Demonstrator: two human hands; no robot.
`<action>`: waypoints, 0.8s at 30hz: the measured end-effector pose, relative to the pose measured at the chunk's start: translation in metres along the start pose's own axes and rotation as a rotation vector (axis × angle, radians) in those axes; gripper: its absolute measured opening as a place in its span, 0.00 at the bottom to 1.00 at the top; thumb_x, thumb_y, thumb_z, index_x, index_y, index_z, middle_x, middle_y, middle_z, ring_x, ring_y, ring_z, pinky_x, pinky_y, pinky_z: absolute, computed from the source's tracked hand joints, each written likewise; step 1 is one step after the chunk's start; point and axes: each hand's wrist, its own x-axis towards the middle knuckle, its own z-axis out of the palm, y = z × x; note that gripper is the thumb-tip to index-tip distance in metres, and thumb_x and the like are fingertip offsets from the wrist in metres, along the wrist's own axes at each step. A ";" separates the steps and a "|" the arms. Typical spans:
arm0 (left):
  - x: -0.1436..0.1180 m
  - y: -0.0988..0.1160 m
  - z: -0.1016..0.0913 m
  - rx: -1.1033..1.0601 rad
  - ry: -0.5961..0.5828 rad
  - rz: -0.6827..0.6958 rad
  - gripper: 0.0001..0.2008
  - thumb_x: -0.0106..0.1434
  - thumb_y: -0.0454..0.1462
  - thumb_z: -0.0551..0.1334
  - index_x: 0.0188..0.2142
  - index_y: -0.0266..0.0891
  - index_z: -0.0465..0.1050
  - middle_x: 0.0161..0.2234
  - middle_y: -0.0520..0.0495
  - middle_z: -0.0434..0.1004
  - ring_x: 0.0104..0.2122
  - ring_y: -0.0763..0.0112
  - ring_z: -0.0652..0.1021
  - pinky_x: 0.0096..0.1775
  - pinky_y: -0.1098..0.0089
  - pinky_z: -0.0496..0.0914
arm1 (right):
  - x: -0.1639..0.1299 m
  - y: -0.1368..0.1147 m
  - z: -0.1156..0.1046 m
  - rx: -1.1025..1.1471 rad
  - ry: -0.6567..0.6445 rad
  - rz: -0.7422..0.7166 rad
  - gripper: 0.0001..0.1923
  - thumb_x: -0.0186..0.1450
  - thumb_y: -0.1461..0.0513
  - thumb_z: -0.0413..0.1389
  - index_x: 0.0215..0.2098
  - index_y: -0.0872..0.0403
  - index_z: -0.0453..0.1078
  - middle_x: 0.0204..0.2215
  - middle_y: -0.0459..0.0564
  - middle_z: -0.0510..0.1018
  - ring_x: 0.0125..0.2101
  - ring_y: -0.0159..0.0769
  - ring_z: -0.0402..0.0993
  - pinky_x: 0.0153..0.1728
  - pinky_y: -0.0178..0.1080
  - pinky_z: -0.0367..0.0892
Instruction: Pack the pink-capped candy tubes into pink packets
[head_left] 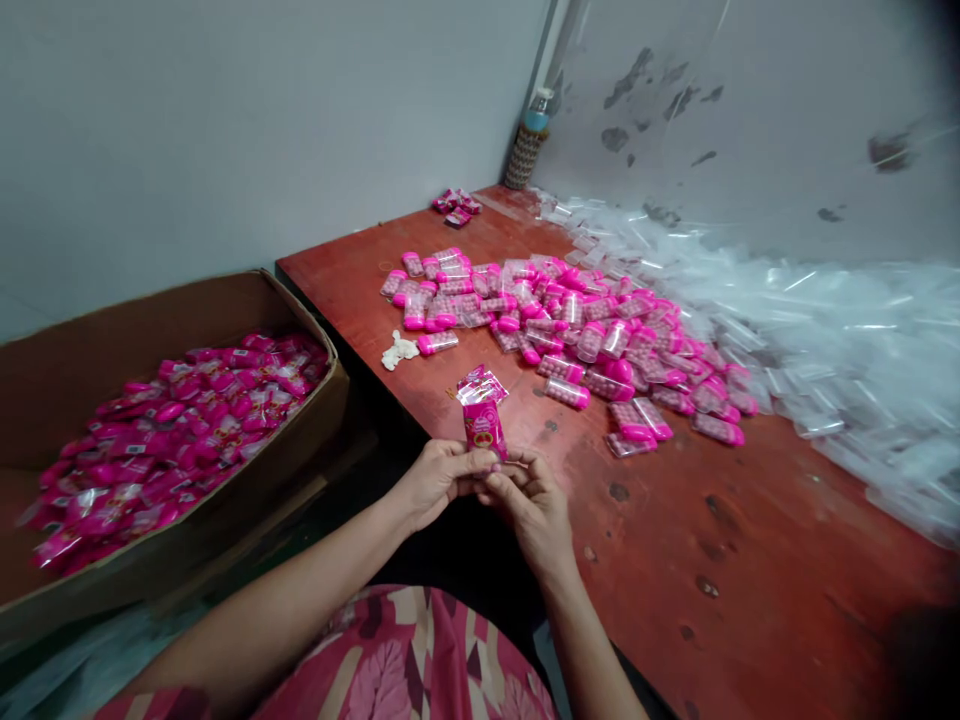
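Together, the left hand (439,482) and right hand (536,505) pinch the lower end of a printed pink packet (484,425) in a narrow fingertip grip, at the near edge of the worktop (652,560); pink-capped containers (572,310) lie beyond, an open carton (172,315) leftward.

Left hand (439,482) and right hand (541,510) close together, just 6 o'clock of centre, fingers (529,462) curled, thumbs (474,462) uppermost, both pinching, bare left forearm (300,590) angled toward 2 o'clock, right forearm (589,645) toward 11 o'clock
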 end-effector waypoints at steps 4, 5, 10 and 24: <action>-0.015 0.008 -0.001 -0.018 -0.006 0.037 0.09 0.50 0.36 0.65 0.23 0.28 0.73 0.22 0.44 0.74 0.23 0.72 0.74 0.30 0.69 0.69 | 0.006 -0.003 0.010 -0.071 0.017 -0.031 0.14 0.54 0.61 0.60 0.35 0.53 0.60 0.17 0.39 0.73 0.16 0.28 0.70 0.18 0.29 0.66; -0.020 0.015 -0.004 -0.038 0.038 0.091 0.09 0.51 0.36 0.65 0.24 0.29 0.73 0.24 0.43 0.75 0.25 0.69 0.75 0.33 0.67 0.70 | 0.008 -0.003 0.011 -0.085 0.014 -0.028 0.14 0.53 0.61 0.60 0.34 0.53 0.60 0.17 0.39 0.73 0.16 0.28 0.69 0.17 0.29 0.66; -0.034 0.062 -0.036 -0.030 0.358 0.697 0.18 0.53 0.47 0.60 0.38 0.36 0.73 0.39 0.42 0.76 0.41 0.61 0.75 0.45 0.59 0.67 | 0.011 -0.005 0.006 -0.151 0.075 -0.039 0.13 0.55 0.58 0.58 0.34 0.54 0.61 0.16 0.40 0.72 0.15 0.28 0.69 0.16 0.29 0.64; 0.078 0.027 -0.037 1.810 0.307 0.790 0.13 0.60 0.40 0.54 0.42 0.42 0.72 0.53 0.46 0.65 0.56 0.57 0.58 0.54 0.50 0.50 | 0.018 -0.007 -0.016 -0.356 0.080 -0.026 0.10 0.57 0.55 0.54 0.30 0.54 0.64 0.20 0.43 0.71 0.18 0.28 0.68 0.19 0.31 0.64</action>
